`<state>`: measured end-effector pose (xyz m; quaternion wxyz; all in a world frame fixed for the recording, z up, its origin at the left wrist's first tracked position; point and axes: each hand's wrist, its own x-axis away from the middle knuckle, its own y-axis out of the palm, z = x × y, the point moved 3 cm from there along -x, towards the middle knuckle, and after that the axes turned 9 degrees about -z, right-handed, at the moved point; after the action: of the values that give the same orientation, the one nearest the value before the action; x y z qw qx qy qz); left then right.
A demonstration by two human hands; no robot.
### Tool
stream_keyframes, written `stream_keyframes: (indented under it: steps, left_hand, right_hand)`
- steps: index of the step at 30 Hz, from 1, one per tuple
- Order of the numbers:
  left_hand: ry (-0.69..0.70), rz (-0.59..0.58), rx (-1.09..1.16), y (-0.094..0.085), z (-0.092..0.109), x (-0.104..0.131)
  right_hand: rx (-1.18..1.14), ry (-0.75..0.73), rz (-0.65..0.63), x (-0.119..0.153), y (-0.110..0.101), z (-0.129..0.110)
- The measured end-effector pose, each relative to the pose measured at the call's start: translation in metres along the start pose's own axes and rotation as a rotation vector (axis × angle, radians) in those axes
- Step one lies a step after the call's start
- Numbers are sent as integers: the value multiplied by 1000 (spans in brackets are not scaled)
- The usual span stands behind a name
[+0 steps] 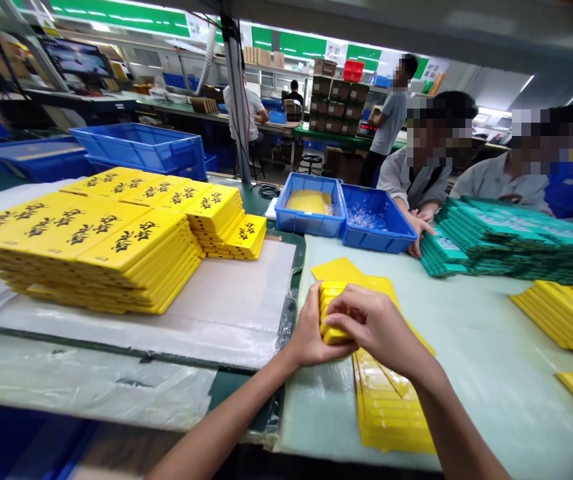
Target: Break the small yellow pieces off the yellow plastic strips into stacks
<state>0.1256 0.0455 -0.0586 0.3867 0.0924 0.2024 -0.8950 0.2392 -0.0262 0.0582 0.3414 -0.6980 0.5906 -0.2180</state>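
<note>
Both of my hands were closed around a small stack of yellow cases (330, 313), held just above the desk (471, 347). My left hand (310, 331) gripped the stack's left side, thumb up along its edge and fingers hidden behind. My right hand (372, 322) curled over the top and right side, fingertips pressing down on the near end. Under the stack lay flat yellow sheets (389, 407), reaching toward me almost to the desk's near edge.

To my left, across a dark gap, a clear plastic sheet (226, 293) offered bare space in front of the tall piles of yellow printed boxes (101, 247). To my right the pale desk surface lay open up to a pile of yellow cases (564, 312). Ahead, two blue bins (344, 213) stood side by side, well apart from my hands. A co-worker's hand (419, 230) rested beside the stacks of green boxes (511, 240).
</note>
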Motion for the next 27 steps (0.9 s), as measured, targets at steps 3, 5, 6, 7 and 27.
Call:
stream_keyframes:
  steps: [3,5,6,7,27]
  left_hand:
    - [9,-2,13,-1,2,0]
    - [39,-4,43,-1,3,0]
    - [56,-5,57,-1,4,0]
    - [70,-6,65,-1,4,-1]
    - [62,-5,40,-1,2,-2]
  right_hand:
    - [148,29,-68,4,-9,12]
    - [231,44,-32,12,-26,25]
    - [256,65,40,17,-37,31]
    - [267,85,133,22,-47,34]
    - [225,27,315,37,-51,25]
